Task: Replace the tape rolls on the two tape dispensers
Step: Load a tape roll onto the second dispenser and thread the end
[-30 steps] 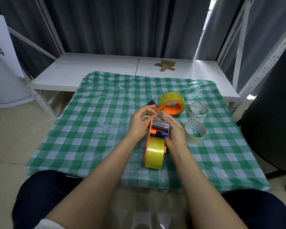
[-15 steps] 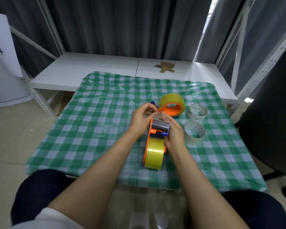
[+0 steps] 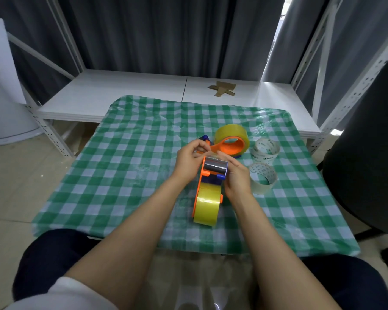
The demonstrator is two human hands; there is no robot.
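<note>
Biggest thing in view is the grey curtain across the back, with a white metal shelf unit in front of it. Closer in there's a table under a green and white checked tablecloth, kinda crinkly and shiny. A black chair fills the right edge.

The person sits at the near side of the table, dark trousers, both bare forearms reaching in to the middle of the cloth.

Both hands are on the near tape dispenser, an orange one with blue bits. It stands on edge near the table's middle, with a yellow tape roll loaded at the end closest to the person and the metal head pointing away. The right hand is wrapped along the right side of the head, holding it. The left hand has its fingers curled and pinched together at the far left corner of the head. I honestly can't tell if it's got the tape end or just the plastic.

Just behind lies the second tape dispenser, flat on its side, with its own yellow roll.

Right of the hands sit two clear rolls, a printed clear roll further back and a plain clear roll nearer, close together.

Smallest: a cardboard scrap on the shelf.
</note>
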